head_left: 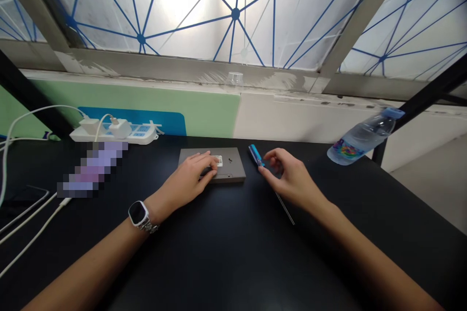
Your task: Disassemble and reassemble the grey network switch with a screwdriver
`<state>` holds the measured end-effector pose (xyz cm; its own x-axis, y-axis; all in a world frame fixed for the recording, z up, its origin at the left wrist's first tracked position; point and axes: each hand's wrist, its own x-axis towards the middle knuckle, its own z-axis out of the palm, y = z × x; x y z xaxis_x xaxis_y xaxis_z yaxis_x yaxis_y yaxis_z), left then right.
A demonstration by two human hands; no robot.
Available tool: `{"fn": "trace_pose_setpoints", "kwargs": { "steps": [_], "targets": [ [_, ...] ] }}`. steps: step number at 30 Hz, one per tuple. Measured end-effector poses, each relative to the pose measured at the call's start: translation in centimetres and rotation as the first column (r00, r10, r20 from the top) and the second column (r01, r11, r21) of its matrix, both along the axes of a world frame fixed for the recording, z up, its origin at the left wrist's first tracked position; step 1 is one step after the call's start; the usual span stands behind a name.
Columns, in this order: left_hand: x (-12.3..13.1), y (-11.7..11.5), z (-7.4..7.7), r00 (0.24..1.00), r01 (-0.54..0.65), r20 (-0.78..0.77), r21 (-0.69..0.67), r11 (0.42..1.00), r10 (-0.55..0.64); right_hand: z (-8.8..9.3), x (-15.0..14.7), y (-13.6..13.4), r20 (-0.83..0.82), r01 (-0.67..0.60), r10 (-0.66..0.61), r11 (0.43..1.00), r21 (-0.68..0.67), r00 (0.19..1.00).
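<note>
My left hand (195, 174) rests on a flat grey metal-looking box (233, 163). Its fingers lie across the top, thumb apart from them, beside a small white piece (219, 161) that the index finger partly covers. Small dark spots, perhaps screws, show on the box's right half. To the right, a screwdriver (256, 154) with a blue handle lies on the black table. Its thin shaft passes beneath my right hand (286, 175) and comes out below it. Right thumb and index finger are apart, close to the lower end of the handle; whether they touch it I cannot tell.
A clear water bottle (359, 141) leans at the right by a black frame post. At the left back are a white power strip (146, 133) with plugged chargers, white cables (32, 248) and a blurred-out object (97, 167). A clear cup (235, 77) sits on the window ledge.
</note>
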<state>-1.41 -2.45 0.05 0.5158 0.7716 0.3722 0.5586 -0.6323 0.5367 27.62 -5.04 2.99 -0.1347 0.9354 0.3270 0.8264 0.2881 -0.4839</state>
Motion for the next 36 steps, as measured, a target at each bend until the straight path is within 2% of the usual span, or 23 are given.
{"fn": "trace_pose_setpoints", "kwargs": {
  "steps": [1,3,6,9,11,13,15,18,21,24,26,30,36],
  "targets": [
    [0.0,0.0,0.0,1.0,-0.002,0.01,0.007,1.0,0.002,0.0,0.7,0.3,0.042,0.055,-0.052,0.994,-0.095,0.998],
    [0.1,-0.1,0.2,1.0,-0.008,0.029,0.038,0.999,0.007,-0.2,1.7,0.8,0.121,0.107,-0.072,0.943,-0.314,0.99],
    [0.2,-0.4,0.8,0.999,-0.016,0.051,0.097,0.995,0.011,-0.8,2.1,1.1,0.101,0.075,-0.031,0.878,-0.472,0.994],
    [0.5,-1.0,1.5,0.994,-0.012,0.11,0.104,0.995,0.0,-1.2,1.3,0.6,-0.082,-0.008,-0.037,0.874,-0.486,0.996],
    [0.7,-1.4,1.9,0.984,-0.041,0.178,0.049,0.998,0.032,-1.1,0.6,0.2,-0.312,-0.128,-0.035,0.863,-0.488,0.95],
    [1.1,-1.7,2.1,0.96,-0.074,0.267,-0.062,0.995,0.088,-0.8,0.0,-0.3,-0.558,-0.281,-0.031,0.84,-0.464,0.829],
    [1.5,-1.9,2.1,0.914,-0.046,0.386,-0.213,0.976,0.127,-0.4,-0.6,-0.7,-0.722,-0.373,-0.036,0.838,-0.399,0.691],
    [2.1,-2.1,2.1,0.808,0.093,0.562,-0.42,0.903,0.178,0.0,-1.5,-1.1,-0.862,-0.423,-0.01,0.868,-0.259,0.506],
    [2.8,-2.2,1.9,0.692,0.202,0.673,-0.528,0.825,0.261,-0.3,-2.2,-1.5,-0.929,-0.399,0.032,0.908,-0.127,0.369],
    [3.1,-2.4,1.7,0.582,0.274,0.73,-0.591,0.759,0.358,-0.6,-2.7,-1.9,-0.949,-0.34,0.061,0.939,-0.05,0.308],
    [3.2,-2.5,1.7,0.54,0.293,0.731,-0.628,0.721,0.417,-0.7,-2.8,-2.0,-0.955,-0.31,0.076,0.95,-0.018,0.288],
    [3.2,-2.5,1.7,0.536,0.319,0.716,-0.662,0.678,0.447,-0.4,-2.8,-2.2,-0.956,-0.24,0.071,0.971,0.001,0.284],
    [3.2,-2.5,1.6,0.546,0.359,0.712,-0.675,0.644,0.442,-0.1,-2.8,-2.1,-0.96,-0.186,0.049,0.983,-0.004,0.277]
  ]
}}
